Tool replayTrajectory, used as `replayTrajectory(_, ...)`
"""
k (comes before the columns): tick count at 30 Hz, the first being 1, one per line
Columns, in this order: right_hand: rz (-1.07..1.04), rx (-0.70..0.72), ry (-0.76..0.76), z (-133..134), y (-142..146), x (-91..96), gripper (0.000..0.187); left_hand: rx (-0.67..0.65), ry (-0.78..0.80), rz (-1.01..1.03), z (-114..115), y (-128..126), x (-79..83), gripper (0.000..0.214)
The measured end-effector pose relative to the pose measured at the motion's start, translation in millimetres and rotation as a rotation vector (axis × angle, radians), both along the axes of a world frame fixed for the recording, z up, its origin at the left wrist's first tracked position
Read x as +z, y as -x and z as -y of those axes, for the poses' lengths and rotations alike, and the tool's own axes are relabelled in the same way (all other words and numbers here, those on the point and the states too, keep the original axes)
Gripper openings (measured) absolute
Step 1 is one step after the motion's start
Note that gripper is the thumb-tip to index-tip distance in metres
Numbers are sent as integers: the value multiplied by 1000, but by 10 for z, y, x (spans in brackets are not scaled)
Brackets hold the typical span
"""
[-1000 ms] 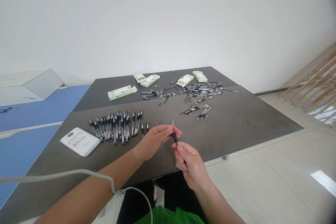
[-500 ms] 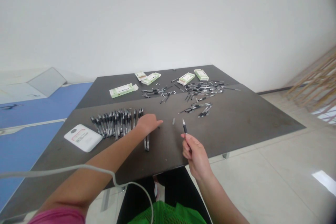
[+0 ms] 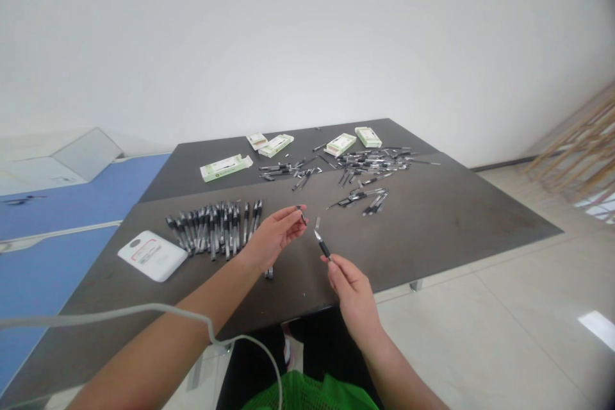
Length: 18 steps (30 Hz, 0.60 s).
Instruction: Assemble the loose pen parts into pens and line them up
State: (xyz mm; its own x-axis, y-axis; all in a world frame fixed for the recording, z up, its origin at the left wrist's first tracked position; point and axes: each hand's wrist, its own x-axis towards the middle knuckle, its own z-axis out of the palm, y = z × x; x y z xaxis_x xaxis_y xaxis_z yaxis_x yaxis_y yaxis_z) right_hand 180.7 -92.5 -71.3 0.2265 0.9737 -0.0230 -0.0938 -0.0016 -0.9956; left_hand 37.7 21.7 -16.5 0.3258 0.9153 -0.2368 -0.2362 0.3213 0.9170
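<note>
My right hand (image 3: 354, 291) grips an uncapped gel pen (image 3: 323, 246) by its rear, the bare metal tip pointing up and to the left. My left hand (image 3: 276, 236) pinches a small dark piece (image 3: 302, 216) that looks like a pen cap, a short way from the pen tip and apart from it. Between the two hands, a small clear piece (image 3: 318, 223) lies on the table. Left of my left hand, a row of capped pens (image 3: 216, 227) lies side by side. Pen ends (image 3: 269, 273) peek out under my left wrist.
Loose pen parts (image 3: 369, 163) are heaped at the back right, with a smaller group (image 3: 368, 198) nearer me. Several green-white boxes (image 3: 225, 167) lie along the back. A white tag-shaped pack (image 3: 152, 256) sits at the left. A white cable (image 3: 144, 307) crosses over my left arm.
My left hand has lifted from the table and turned, now showing the small dark piece in its fingertips. My right hand has tilted the pen leftward, bringing its tip closer to the left hand.
</note>
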Motion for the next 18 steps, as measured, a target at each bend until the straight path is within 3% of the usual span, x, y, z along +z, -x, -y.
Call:
replayTrajectory(6,215,-1,-62,-7,31,63,27,6,42,37,158,-30,75,19)
replayTrajectory(14,340,-7,-78,-44,11,110,28,-106,-68,-138,254,-54,84,20)
replayTrajectory(18,198,-10,-38,-52,63,84,28,-115,-115,-172,259,-49,70,20)
